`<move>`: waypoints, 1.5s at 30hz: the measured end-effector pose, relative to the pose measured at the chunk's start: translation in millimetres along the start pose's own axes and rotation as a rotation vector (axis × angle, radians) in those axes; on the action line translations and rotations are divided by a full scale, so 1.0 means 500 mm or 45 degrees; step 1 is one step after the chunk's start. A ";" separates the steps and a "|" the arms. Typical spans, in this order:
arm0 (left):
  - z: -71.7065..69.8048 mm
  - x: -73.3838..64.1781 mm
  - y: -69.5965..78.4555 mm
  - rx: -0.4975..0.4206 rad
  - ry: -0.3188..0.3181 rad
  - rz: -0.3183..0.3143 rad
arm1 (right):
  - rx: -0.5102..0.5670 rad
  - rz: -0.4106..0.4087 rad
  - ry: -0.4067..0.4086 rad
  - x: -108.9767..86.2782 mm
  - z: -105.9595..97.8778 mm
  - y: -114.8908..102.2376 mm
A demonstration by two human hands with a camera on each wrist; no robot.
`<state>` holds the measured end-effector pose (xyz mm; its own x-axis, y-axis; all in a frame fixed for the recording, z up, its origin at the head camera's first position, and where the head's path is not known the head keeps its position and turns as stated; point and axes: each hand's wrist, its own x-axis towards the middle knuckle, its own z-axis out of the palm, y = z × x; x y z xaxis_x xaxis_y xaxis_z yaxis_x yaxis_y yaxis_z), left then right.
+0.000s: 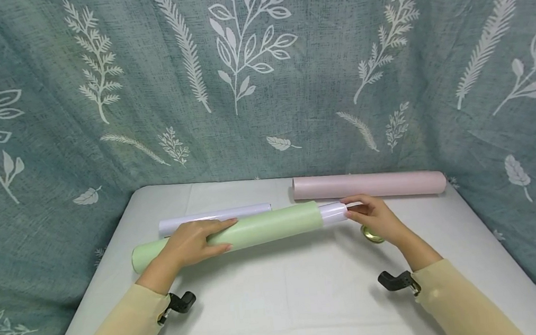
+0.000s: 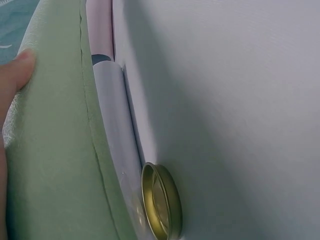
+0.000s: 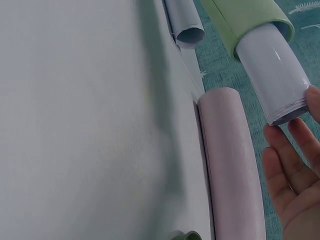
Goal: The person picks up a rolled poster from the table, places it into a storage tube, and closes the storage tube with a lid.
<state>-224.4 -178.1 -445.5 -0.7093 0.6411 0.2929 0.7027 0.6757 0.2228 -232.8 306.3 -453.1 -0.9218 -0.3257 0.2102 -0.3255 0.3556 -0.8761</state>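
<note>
A long green cardboard tube (image 1: 273, 226) hangs slightly above the table, its right end higher. My left hand (image 1: 192, 243) grips it near its left half, with fingers and thumb on either side. From the tube's right opening sticks a glossy white paper roll (image 3: 275, 75), its wound layers showing at the end. My right hand (image 1: 373, 217) pinches the roll's edge between thumb and fingertips. Behind the green tube, another whitish roll (image 1: 214, 214) lies on the table. A gold round lid (image 1: 371, 234) lies under my right hand, partly hidden by it.
Along the table's back right edge lies a pink tube (image 1: 370, 185). Another gold lid (image 2: 162, 202) stands on its rim by the lying whitish roll, hidden in the head view. A leaf-patterned curtain (image 1: 265, 136) encloses the white table (image 1: 289, 304).
</note>
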 end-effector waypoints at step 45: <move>0.006 0.000 0.015 0.004 -0.001 0.026 | 0.077 0.011 -0.076 0.014 0.082 -0.021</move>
<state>-219.4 -172.1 -446.6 -0.6947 0.6551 0.2969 0.7170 0.6634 0.2140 -227.3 264.3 -460.4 -0.9096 -0.3755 0.1778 -0.3027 0.3059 -0.9027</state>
